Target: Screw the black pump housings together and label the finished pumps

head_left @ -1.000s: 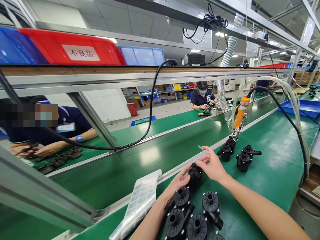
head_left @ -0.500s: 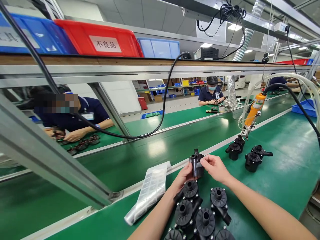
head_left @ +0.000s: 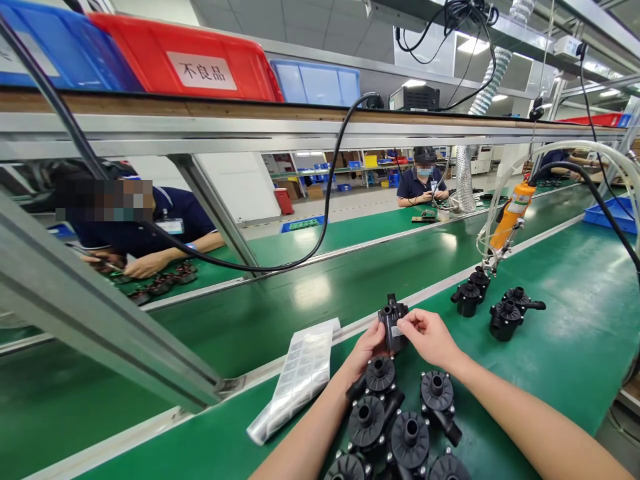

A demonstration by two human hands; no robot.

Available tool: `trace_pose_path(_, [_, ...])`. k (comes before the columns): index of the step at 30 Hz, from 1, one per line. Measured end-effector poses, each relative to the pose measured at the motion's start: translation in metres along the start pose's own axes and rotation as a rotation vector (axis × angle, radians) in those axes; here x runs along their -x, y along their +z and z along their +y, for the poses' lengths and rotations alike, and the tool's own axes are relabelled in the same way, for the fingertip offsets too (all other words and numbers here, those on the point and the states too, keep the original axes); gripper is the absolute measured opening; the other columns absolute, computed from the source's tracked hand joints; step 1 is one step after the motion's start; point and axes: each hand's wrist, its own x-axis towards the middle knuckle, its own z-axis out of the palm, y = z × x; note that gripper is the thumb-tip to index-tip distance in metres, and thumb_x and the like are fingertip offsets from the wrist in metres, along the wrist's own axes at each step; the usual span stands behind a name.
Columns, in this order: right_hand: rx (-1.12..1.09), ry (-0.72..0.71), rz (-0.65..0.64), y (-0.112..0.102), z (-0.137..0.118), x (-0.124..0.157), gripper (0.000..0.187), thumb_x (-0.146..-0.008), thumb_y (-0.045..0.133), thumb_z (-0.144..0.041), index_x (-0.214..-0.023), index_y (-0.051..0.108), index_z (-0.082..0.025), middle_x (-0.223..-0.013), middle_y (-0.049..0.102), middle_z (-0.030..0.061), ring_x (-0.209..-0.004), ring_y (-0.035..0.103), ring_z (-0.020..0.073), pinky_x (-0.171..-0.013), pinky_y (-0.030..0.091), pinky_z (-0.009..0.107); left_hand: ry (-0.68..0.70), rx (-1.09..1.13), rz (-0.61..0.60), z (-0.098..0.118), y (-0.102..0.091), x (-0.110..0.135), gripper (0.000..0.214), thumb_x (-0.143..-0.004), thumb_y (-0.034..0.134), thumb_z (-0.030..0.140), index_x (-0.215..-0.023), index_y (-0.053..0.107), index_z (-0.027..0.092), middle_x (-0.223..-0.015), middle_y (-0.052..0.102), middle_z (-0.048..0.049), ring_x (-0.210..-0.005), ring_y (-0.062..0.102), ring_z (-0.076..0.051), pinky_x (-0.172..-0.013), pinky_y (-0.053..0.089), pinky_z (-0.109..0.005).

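Observation:
My left hand point(head_left: 371, 345) is wrapped round a black plastic water pump point(head_left: 393, 339), holding it above the green bench with its pipe stubs upward. A small silvery label point(head_left: 397, 331) lies against the pump's side. The fingers of my right hand point(head_left: 429, 335) are closed together at the label's right edge and touch the pump there. Just below my hands stand several more black pumps point(head_left: 367, 421), with one pump point(head_left: 437, 400) a little apart under my right wrist. Left of my forearm lies a partly curled sheet of silvery labels point(head_left: 299, 373).
Several pumps point(head_left: 506, 320) stand farther right beneath a hanging orange electric screwdriver point(head_left: 513, 217). A blue tray point(head_left: 610, 215) sits at the far right. A metal post point(head_left: 125, 313) and a black cable point(head_left: 325, 227) cross the left side. Co-workers sit across the line.
The label now lies flatter on the pump, with my right fingers slightly lower and closer to it. The held pump has tilted slightly. The camera view has shifted a little.

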Motion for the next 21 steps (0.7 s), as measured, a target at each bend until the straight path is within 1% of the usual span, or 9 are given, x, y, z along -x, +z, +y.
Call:
trace_pose_path(5, [0.113, -0.067, 0.021, -0.001, -0.003, 0.002, 0.031, -0.097, 0.062, -0.045, -0.085, 0.069, -0.017, -0.077, 0.066, 0.0025, -0.067, 0.055, 0.0147, -0.062, 0.043, 0.026, -0.007, -0.021, -0.003, 0.003, 0.001, 0.003, 0.076, -0.074, 0.095, 0.056, -0.135, 0.066, 0.023, -0.090, 0.073, -0.0029, -0.067, 0.064, -0.016, -0.059, 0.045, -0.024])
trace_pose_path(8, [0.218, -0.144, 0.016, -0.005, -0.009, 0.004, 0.027, -0.096, 0.063, -0.041, -0.082, 0.070, -0.019, -0.077, 0.065, 0.0030, -0.067, 0.055, 0.0149, -0.064, 0.041, 0.027, -0.010, -0.033, -0.006, 0.005, 0.000, 0.004, 0.074, -0.073, 0.095, 0.056, -0.133, 0.067, 0.022, -0.089, 0.073, -0.0023, -0.066, 0.064, -0.016, -0.060, 0.045, -0.024])
trace_pose_path(10, [0.291, -0.202, -0.004, -0.010, -0.013, 0.004, 0.026, -0.094, 0.066, -0.042, -0.081, 0.072, -0.020, -0.079, 0.065, 0.0040, -0.071, 0.057, 0.0163, -0.069, 0.041, 0.029, -0.010, -0.040, -0.008, 0.005, -0.001, 0.004, 0.073, -0.074, 0.095, 0.056, -0.132, 0.068, 0.021, -0.089, 0.074, -0.0027, -0.067, 0.064, -0.016, -0.061, 0.046, -0.025])
trace_pose_path(11, [0.324, -0.225, -0.014, -0.013, -0.015, 0.004, 0.024, -0.094, 0.068, -0.043, -0.084, 0.073, -0.021, -0.081, 0.066, 0.0048, -0.074, 0.058, 0.0175, -0.072, 0.042, 0.029, -0.009, -0.043, -0.010, 0.004, -0.002, 0.004, 0.072, -0.074, 0.094, 0.057, -0.131, 0.068, 0.020, -0.090, 0.074, -0.0033, -0.068, 0.065, -0.017, -0.062, 0.047, -0.025])
trace_pose_path(13, [0.374, -0.245, -0.013, -0.021, -0.016, 0.003, 0.024, -0.093, 0.070, -0.045, -0.098, 0.076, -0.023, -0.087, 0.068, 0.0060, -0.080, 0.060, 0.0195, -0.076, 0.042, 0.030, -0.007, -0.047, -0.016, 0.004, -0.004, 0.004, 0.071, -0.074, 0.094, 0.058, -0.128, 0.070, 0.018, -0.092, 0.075, -0.0054, -0.071, 0.067, -0.018, -0.064, 0.048, -0.026])
trace_pose_path(15, [0.407, -0.223, 0.019, -0.028, -0.014, 0.000, 0.034, -0.093, 0.070, -0.048, -0.117, 0.072, -0.023, -0.089, 0.068, 0.0052, -0.075, 0.059, 0.0187, -0.074, 0.042, 0.031, -0.003, -0.053, -0.025, 0.003, -0.006, 0.004, 0.070, -0.074, 0.093, 0.059, -0.125, 0.071, 0.017, -0.094, 0.076, -0.0078, -0.074, 0.068, -0.020, -0.066, 0.049, -0.028])
trace_pose_path(17, [0.423, -0.177, 0.036, -0.032, -0.010, -0.002, 0.046, -0.092, 0.071, -0.050, -0.128, 0.065, -0.023, -0.085, 0.066, 0.0022, -0.065, 0.054, 0.0160, -0.068, 0.042, 0.030, 0.002, -0.064, -0.036, 0.002, -0.008, 0.004, 0.071, -0.074, 0.092, 0.061, -0.125, 0.072, 0.016, -0.097, 0.077, -0.0096, -0.075, 0.068, -0.021, -0.067, 0.049, -0.028])
trace_pose_path(19, [0.428, -0.131, 0.006, -0.031, -0.005, -0.003, 0.052, -0.090, 0.074, -0.052, -0.130, 0.062, -0.022, -0.080, 0.064, -0.0008, -0.060, 0.052, 0.0144, -0.063, 0.042, 0.028, 0.008, -0.084, -0.050, 0.001, -0.009, 0.003, 0.075, -0.074, 0.092, 0.061, -0.131, 0.069, 0.018, -0.100, 0.077, -0.0099, -0.074, 0.068, -0.021, -0.065, 0.048, -0.028])
trace_pose_path(21, [0.438, -0.098, -0.050, -0.028, -0.002, -0.003, 0.058, -0.085, 0.078, -0.055, -0.130, 0.062, -0.023, -0.078, 0.065, -0.0021, -0.060, 0.056, 0.0148, -0.061, 0.041, 0.027, 0.011, -0.114, -0.069, 0.002, -0.009, 0.002, 0.079, -0.073, 0.094, 0.057, -0.138, 0.065, 0.022, -0.100, 0.077, -0.0082, -0.071, 0.067, -0.020, -0.063, 0.046, -0.027])
